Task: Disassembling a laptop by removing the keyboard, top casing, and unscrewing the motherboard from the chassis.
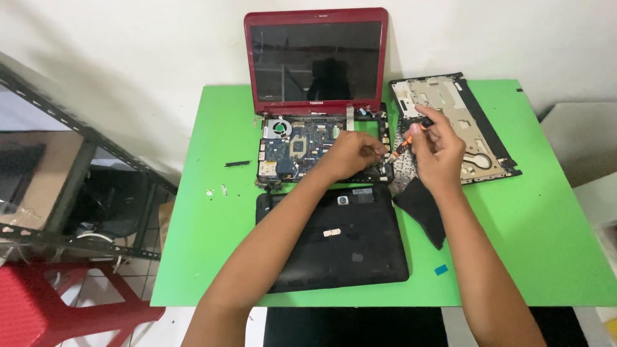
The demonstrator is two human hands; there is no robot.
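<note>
Red laptop (pixel 315 59) is standing open at the far middle of the green table (pixel 546 244), screen dark, its base stripped so the blue motherboard (pixel 302 144) is lying exposed just in front of the hinge, fan (pixel 279 127) at its far left corner.

Left hand (pixel 350 154) is resting on the right part of the motherboard, fingers curled together and pinching or steadying something small near the board's right edge; what exactly is between them is too small to tell. Right hand (pixel 439 149) is wrapped tight around an orange-and-black screwdriver (pixel 405 142), tip angling down and left toward the same right edge of the board, just beside the left fingertips.

Step in hand, judging from this: working a screw or small fastener at the right side of the board, left hand guiding, right hand driving.

The next move is calling for keeping the tip seated and square, turning with little pressure, and the left fingers catching the loose part so it does not drop into the chassis.

Around them: black bottom cover (pixel 334 241) lying near, in front of the board; palm-rest frame (pixel 450 125) lying to the right, inner side up; black cloth (pixel 424 209) just near of it; small loose bits (pixel 215 191) and a short black strip (pixel 237 163) on the left.
</note>
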